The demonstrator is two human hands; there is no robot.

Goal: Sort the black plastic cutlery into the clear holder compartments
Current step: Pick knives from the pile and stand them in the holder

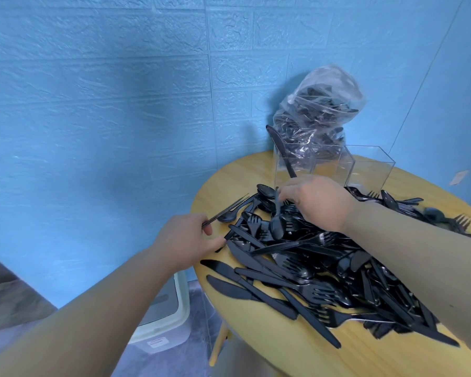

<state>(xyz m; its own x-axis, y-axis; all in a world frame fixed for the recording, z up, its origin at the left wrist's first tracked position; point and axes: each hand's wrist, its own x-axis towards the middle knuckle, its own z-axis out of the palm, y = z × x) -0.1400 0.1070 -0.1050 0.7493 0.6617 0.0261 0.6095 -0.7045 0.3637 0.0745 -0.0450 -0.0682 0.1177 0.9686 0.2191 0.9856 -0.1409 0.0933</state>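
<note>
A big heap of black plastic cutlery covers the round yellow table: knives, forks and spoons mixed. My left hand at the table's left edge grips a few black handles that point up and right. My right hand reaches over the pile. It pinches a spoon by its handle, bowl hanging down, and also holds a knife that sticks up. Behind it stand two clear holder boxes, the left one and the right one.
A clear plastic bag full of more black cutlery leans against the blue wall behind the holders. A white bin stands on the floor left of the table. The table's near edge lies close to my body.
</note>
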